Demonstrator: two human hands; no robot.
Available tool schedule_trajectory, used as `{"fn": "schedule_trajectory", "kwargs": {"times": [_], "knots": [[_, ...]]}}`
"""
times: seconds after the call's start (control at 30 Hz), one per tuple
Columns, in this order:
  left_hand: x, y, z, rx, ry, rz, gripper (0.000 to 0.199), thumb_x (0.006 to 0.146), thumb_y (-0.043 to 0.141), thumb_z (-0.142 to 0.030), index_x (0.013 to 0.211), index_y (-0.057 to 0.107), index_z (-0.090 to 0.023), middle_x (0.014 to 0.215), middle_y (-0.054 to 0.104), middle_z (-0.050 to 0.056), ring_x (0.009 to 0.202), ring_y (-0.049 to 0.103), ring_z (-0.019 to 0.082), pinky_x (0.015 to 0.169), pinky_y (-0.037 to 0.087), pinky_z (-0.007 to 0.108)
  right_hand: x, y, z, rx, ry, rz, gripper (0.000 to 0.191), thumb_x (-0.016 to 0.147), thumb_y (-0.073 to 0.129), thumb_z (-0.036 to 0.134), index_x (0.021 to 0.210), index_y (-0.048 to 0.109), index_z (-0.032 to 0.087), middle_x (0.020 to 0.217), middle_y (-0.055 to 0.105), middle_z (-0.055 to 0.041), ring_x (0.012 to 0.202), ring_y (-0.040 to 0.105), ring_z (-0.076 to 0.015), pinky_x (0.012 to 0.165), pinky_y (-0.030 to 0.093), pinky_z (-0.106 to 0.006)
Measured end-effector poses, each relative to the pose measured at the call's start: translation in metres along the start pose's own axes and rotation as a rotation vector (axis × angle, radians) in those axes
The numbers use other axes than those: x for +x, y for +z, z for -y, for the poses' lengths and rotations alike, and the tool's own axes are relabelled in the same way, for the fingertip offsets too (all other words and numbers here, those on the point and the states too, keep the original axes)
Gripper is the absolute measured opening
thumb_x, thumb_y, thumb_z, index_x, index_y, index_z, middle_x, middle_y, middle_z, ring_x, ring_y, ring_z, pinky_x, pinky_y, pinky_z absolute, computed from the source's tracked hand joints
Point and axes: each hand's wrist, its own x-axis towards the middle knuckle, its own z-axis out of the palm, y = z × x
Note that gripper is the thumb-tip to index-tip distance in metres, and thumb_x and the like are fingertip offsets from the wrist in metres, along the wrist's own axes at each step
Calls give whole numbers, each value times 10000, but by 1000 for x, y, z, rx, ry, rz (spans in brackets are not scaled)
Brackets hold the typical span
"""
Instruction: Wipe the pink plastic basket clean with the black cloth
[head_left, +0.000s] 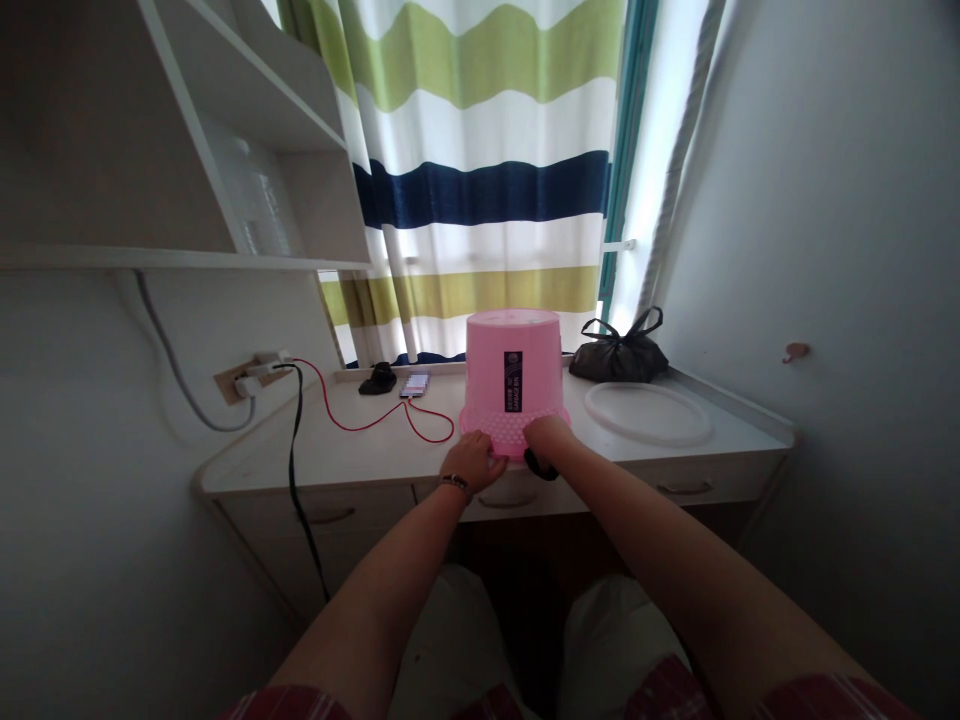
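A pink plastic garbage bin [534, 365] stands upside down near the front edge of the white desk, its wide rim at the bottom and a dark label facing me. My left hand [472, 460], with a beaded bracelet at the wrist, grips the left front of the rim, thumb apart from the fingers. At the right front, my right hand [549, 438] is closed against the rim, its fingertips partly hidden. Something black [540, 465] shows just below that hand; whether it is worn or held is unclear.
On the desk [360, 460], a white ring [649, 414] and a tied black plastic bag [619, 355] lie at right. A phone [415, 385] on a red cable [352, 428] and a small black object [378, 379] are at left. A shelf [285, 264] overhangs the left side.
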Motion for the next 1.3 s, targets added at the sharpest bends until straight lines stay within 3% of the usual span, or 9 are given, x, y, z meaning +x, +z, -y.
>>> {"fn": "schedule_trajectory", "kwargs": {"times": [0.23, 0.47, 1.1, 1.3], "knots": [[-1, 3, 3, 22, 27, -28, 285, 785, 503, -448, 836, 545, -171, 917, 533, 89, 907, 491, 224, 810, 375, 340, -1, 3, -16, 12, 6, -147, 483, 507, 752, 234, 949, 653, 69, 956, 636, -181, 924, 592, -289, 810, 460, -356], [-1, 2, 3, 15, 28, -19, 280, 790, 500, -443, 837, 548, -171, 915, 532, 88, 927, 488, 223, 846, 367, 341, -2, 18, -10, 46, 25, -371, 433, 606, 689, 205, 1014, 633, 70, 985, 627, -209, 952, 583, -308, 821, 446, -407], [0, 7, 7, 42, 49, -37, 302, 793, 475, -461, 836, 529, -168, 909, 520, 95, 914, 473, 226, 829, 354, 336, -9, 15, -15, 63, 59, -301, 406, 629, 681, 230, 1004, 643, 79, 954, 637, -196, 945, 590, -289, 820, 451, -358], [0, 8, 6, 56, 48, -42, 306, 791, 475, -466, 826, 531, -168, 896, 524, 88, 896, 481, 220, 807, 367, 328, -8, 16, -15, 41, 41, -349, 438, 602, 694, 227, 1013, 645, 84, 967, 638, -192, 926, 596, -294, 797, 461, -357]]}}
